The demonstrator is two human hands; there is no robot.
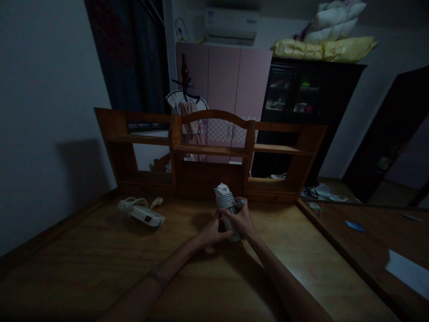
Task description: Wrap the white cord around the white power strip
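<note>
Both hands hold a white power strip (pixel 224 200) upright above the wooden desk (pixel 100 268), its cord wound round its body. My left hand (pixel 211 232) grips its lower end from the left. My right hand (pixel 240 219) wraps round its right side with the fingers curled over the cord coils. A second white power strip (pixel 142 213) with its cord bundled lies flat on the desk to the left, well apart from both hands.
A wooden shelf unit (pixel 214 152) stands along the desk's back edge. Behind it are a pink wardrobe (pixel 231 80), a dark cabinet (pixel 301 98) with bedding on top, and a clothes stand. Papers lie on the dark floor at right (pixel 407 270).
</note>
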